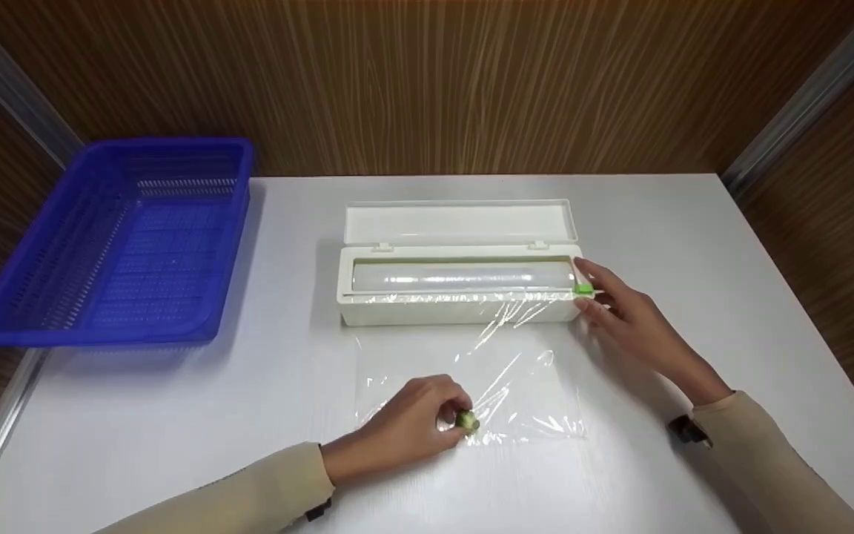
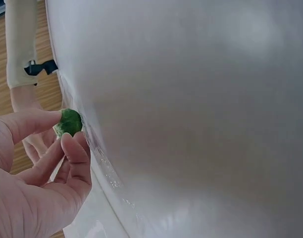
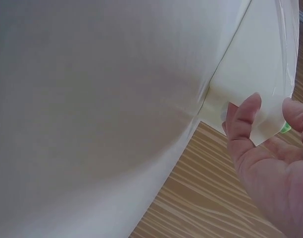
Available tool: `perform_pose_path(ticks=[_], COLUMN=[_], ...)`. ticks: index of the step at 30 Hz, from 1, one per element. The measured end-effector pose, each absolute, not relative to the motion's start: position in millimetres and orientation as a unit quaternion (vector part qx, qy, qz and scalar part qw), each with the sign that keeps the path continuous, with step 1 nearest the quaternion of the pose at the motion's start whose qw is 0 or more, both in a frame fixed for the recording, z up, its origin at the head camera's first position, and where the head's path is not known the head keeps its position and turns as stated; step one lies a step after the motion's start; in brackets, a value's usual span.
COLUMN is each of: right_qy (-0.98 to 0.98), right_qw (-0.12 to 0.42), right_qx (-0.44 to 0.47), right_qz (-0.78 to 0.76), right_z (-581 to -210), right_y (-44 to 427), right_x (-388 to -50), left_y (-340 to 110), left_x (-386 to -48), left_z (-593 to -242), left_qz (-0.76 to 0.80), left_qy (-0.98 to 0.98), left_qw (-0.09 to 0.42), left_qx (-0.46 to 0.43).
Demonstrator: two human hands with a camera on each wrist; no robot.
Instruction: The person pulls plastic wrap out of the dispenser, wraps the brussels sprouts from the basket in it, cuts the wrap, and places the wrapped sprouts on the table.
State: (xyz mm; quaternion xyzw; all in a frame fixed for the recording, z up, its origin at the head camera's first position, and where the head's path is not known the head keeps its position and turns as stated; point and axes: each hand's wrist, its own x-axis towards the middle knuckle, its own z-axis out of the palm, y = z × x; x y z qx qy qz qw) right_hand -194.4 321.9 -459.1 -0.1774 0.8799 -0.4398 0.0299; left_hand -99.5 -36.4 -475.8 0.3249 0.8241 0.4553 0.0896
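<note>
My left hand pinches a small round green vegetable, much like a Brussels sprout, between thumb and fingertips. It stays just above the clear cling film spread over the table. In the left wrist view, the vegetable looks dark green with a paler patch. The film runs out of a white cling film dispenser, whose lid stands open at the back. Inside lies the film roll. At the dispenser's right end, my right hand grips the corner beside a green slider.
A blue plastic basket with slotted sides stands at the left of the white table. Wood-patterned walls enclose the table at the back and on both sides.
</note>
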Motion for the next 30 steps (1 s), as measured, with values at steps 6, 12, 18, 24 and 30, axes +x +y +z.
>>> perform_pose_path(ticks=[6, 12, 18, 24, 30], right_qy=[0.882, 0.879, 0.882, 0.884, 0.896], right_qw=[0.03, 0.04, 0.046, 0.033, 0.024], right_qx=[-0.178, -0.181, -0.185, -0.156, -0.134], right_qz=[-0.436, -0.439, -0.432, -0.439, -0.422], right_z=[-458, -457, -455, -452, -452], right_y=[323, 322, 321, 322, 327], right_x=[-193, -187, -178, -163, -150], left_y=[-38, -44, -56, -79, -104], left_x=[-99, -99, -96, -91, -84], left_z=[-475, -475, -475, -468, -467], left_qz=[0.459, 0.469, 0.477, 0.456, 0.458], left_qy=[0.823, 0.818, 0.815, 0.827, 0.823], left_qw=[0.107, 0.102, 0.085, 0.072, 0.046], left_qx=[0.317, 0.317, 0.318, 0.319, 0.332])
